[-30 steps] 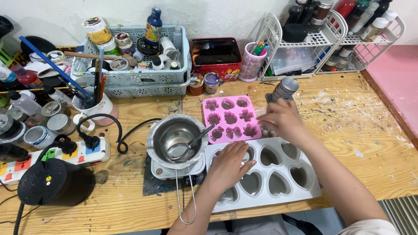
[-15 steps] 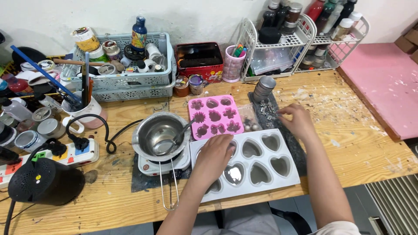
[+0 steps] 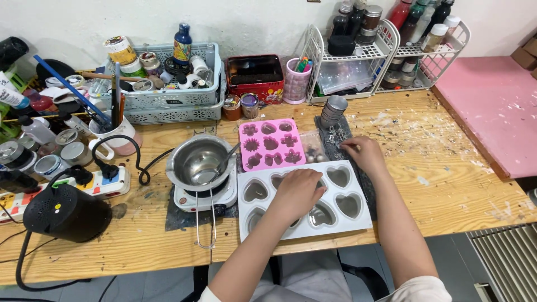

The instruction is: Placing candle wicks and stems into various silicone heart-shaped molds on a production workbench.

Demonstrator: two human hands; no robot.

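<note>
A: Start at the left end of the bench [image 3: 134,246]. What worries you?

B: The black cable [image 3: 120,146] loops from the power strip [image 3: 67,187] toward the small hotplate [image 3: 204,197], and the steel pot [image 3: 200,162] on it has a long wire handle [image 3: 204,223] pointing at the near edge. I'd judge a forearm could catch that handle and tip the pot.

A: And the hands?

B: The left hand [image 3: 299,193] lies palm down, fingers loosely curled, on the white heart mould [image 3: 302,196], covering its middle cavities; I cannot tell whether it grips anything. The mould sits near the front edge, its near side almost flush with it, so a push might slide it off.

A: The right hand?

B: The right hand [image 3: 363,154] rests just beyond the mould's far right corner, fingers bent down onto a dark mat [image 3: 335,137] with small metal pieces; whether it pinches one is too small to tell. The pink flower mould [image 3: 271,144] and a grey tin [image 3: 334,110] crowd it.

A: Open room?

B: Bare wood to the right, up to the pink board [image 3: 492,106] at the right edge.
</note>
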